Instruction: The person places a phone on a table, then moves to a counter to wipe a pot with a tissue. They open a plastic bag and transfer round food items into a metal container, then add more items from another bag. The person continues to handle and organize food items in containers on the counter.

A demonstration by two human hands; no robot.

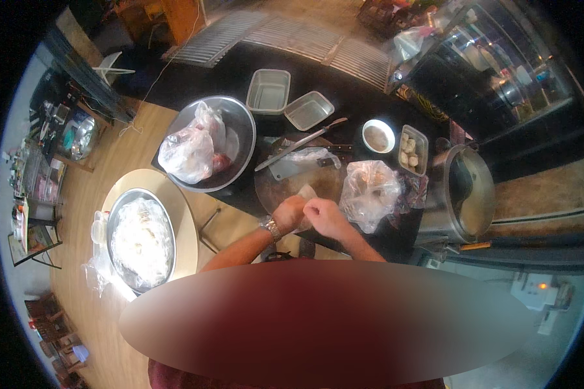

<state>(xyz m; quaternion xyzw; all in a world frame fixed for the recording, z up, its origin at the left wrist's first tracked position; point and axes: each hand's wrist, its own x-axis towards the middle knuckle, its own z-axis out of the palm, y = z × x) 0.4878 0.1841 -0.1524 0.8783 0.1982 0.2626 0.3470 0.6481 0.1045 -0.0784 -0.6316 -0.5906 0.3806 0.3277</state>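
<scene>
Both my hands meet above the near edge of a round wooden chopping board (316, 181). My left hand (290, 215), with a metal watch at its wrist, grips a small translucent plastic bag (307, 191). My right hand (326, 217) pinches the same bag from the other side, fingers bunched; the bag's contents cannot be made out. Behind them on the board lie a cleaver (283, 171) and a crumpled clear plastic sheet (316, 156). A long thin blade or sharpening steel (297, 147) crosses the far edge. Just right of my right hand sits a filled plastic bag (369, 187).
At left stands a metal basin (241, 160) holding bagged meat. Beyond the board are rectangular metal containers (268, 90), a white bowl (378, 136) and a plastic box (412, 150) of pale lumps. A big pot (443, 194) flanks the right; a plastic-covered oval tray (171, 253) sits lower left.
</scene>
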